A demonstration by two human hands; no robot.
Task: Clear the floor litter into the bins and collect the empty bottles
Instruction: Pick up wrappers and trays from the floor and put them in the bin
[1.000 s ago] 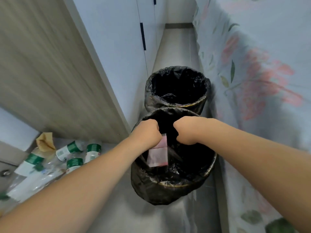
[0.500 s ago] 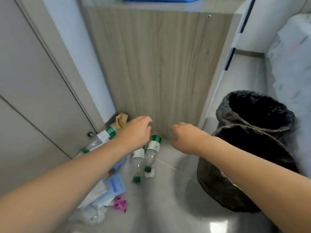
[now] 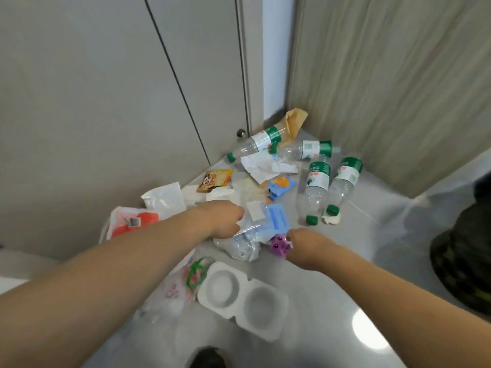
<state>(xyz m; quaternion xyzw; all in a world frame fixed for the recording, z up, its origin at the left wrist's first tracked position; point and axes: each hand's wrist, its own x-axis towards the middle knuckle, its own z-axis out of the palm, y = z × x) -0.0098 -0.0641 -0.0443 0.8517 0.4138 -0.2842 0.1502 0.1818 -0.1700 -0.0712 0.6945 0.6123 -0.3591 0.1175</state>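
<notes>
Grey glossy floor [image 3: 345, 288] fills the lower frame, strewn with litter in a corner formed by a grey door [image 3: 106, 88] at upper left and a wood-grain panel [image 3: 398, 75] at upper right. Two bare arms reach in from the bottom edge. The left hand [image 3: 225, 220], at centre frame, is curled down onto a crumpled clear plastic bag [image 3: 244, 243] holding a blue packet [image 3: 277, 221]; whether it has closed on the bag cannot be told. The right hand [image 3: 305, 245], just right of centre, has its fingers bent around a small purple object [image 3: 279, 244], touching it; a firm grip cannot be confirmed.

Four clear empty bottles with green labels and caps lie on the floor in the upper right of the litter: one [image 3: 255, 143] near the door, one [image 3: 305, 150] beside it, and two [image 3: 316, 192] [image 3: 342, 184] side by side, caps toward the camera. A brown paper scrap [image 3: 295, 123] sits in the corner. A white moulded tray [image 3: 244, 296] with two round hollows lies at lower centre. A black bin bag [image 3: 465, 261] shows at the right edge.
</notes>
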